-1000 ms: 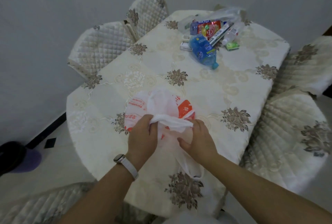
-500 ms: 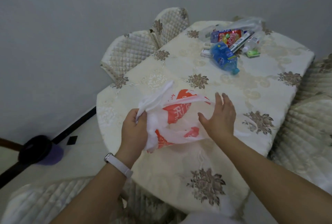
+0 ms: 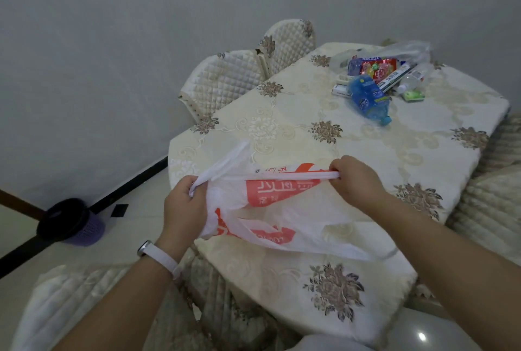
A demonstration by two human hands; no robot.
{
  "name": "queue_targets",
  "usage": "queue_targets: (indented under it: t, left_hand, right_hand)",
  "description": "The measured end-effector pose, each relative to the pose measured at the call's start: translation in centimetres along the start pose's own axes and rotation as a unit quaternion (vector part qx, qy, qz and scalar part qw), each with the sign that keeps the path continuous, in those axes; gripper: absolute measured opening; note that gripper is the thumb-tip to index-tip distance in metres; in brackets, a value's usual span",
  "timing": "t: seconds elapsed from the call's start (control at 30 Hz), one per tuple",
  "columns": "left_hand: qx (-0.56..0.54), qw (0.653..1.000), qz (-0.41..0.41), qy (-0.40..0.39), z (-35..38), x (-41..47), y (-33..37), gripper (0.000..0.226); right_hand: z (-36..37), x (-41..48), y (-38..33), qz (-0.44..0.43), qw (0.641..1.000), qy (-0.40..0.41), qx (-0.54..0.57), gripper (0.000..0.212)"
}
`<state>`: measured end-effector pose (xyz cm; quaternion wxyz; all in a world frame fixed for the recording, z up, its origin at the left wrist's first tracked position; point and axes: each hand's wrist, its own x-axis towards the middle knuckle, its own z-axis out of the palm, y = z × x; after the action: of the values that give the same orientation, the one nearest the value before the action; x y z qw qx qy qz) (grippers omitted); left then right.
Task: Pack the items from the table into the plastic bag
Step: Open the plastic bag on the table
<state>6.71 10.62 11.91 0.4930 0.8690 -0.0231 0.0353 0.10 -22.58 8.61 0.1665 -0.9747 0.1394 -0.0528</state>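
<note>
A second ago my two hands were bunched close together on the crumpled plastic bag point(image 3: 277, 211). Half a second ago my right hand point(image 3: 358, 181) lay flat and open against it. Now that hand has curled its fingers round one handle strap and drawn it toward the right of the frame, while my left hand point(image 3: 183, 207) grips the other bunched handle at centre left. The bag is stretched between them in the middle of the frame, over the near edge of the table point(image 3: 282, 114). I judge its mouth is about to come open, so packing can start soon. Nothing is in it yet: the blue bottle point(image 3: 366, 99), the red snack packet point(image 3: 379, 67), the long white box point(image 3: 396, 78) and the small green pack point(image 3: 413, 95) lie together in the upper right, well apart from the bag. The bag carries orange-red panels with white Chinese characters, seen creased and turned, which I cannot read for certain. The packet's blue band has white lettering, and the box has dark print; both are too small to make out.
</note>
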Motion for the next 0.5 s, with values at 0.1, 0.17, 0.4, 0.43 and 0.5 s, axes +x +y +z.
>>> queue_targets:
  t: [0.1, 0.17, 0.4, 0.43, 0.5]
  left_hand:
    - [0.044, 0.999, 0.008, -0.02, -0.1, 0.4, 0.1, 0.026]
    - [0.088, 0.995, 0.016, -0.044, -0.2, 0.4, 1.0, 0.016]
    - [0.264, 0.863, 0.413, -0.121, 3.1, -1.8, 5.2, 0.083]
    - [0.306, 0.835, 0.426, -0.166, 4.5, -2.0, 5.2, 0.088]
    - [0.371, 0.807, 0.386, -0.25, 7.0, -1.7, 4.7, 0.093]
  right_hand:
    - [-3.2, 0.4, 0.1, -0.006, 0.999, -0.004, -0.044, 0.013]
    - [-5.0, 0.3, -0.4, 0.001, 0.999, -0.006, -0.048, 0.014]
    - [-7.8, -1.0, -2.8, 0.03, 0.998, -0.048, -0.037, 0.02]
    - [-7.9, -1.2, -2.8, 0.038, 0.997, -0.056, -0.029, 0.022]
    - [-8.0, -1.5, -2.6, 0.051, 0.997, -0.057, -0.014, 0.022]
